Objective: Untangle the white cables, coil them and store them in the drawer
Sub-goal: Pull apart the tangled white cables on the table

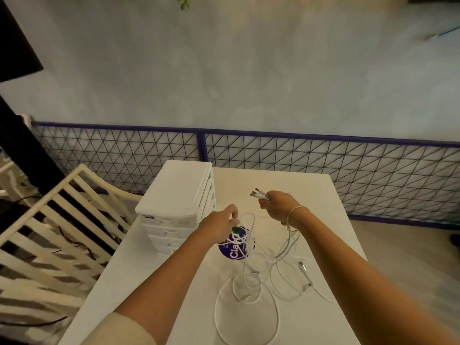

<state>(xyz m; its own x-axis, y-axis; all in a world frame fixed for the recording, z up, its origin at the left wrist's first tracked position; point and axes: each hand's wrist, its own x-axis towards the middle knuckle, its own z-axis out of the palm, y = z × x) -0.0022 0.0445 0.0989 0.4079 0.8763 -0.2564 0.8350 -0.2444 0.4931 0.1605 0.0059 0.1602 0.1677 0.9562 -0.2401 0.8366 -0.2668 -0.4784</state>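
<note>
White desk [311, 195] runs from the centre of the frame down to the lower edge. A white drawer unit [178, 195] stands on its far left corner, left of centre in the frame; drawer fronts face lower left, all appear closed, though blur makes this uncertain.

White cables [251, 282] lie in a loose tangle on the desk, lower centre of the frame. One large loop lies toward the bottom edge; several strands rise from the heap to both hands. A plug end [303, 267] rests on the desk at the right of the heap.

Right hand [278, 206], just right of centre, is raised above the desk, fingers curled around a bunch of cable ends [258, 194] whose tips stick out to the upper left. Strands hang from under this wrist down to the heap. A thin bracelet [293, 214] sits on the wrist.

Left hand [221, 221], at centre, is also lifted, fingers and thumb pinching a raised strand of cable; the exact contact is small and blurred.

A round purple sticker [232, 247] with white lettering lies on the desk beneath the left hand, crossed by cable strands.

A white slatted chair [62, 220] stands at the left of the frame. A wire fence [323, 155] with a purple frame runs across the middle, behind the desk.
</note>
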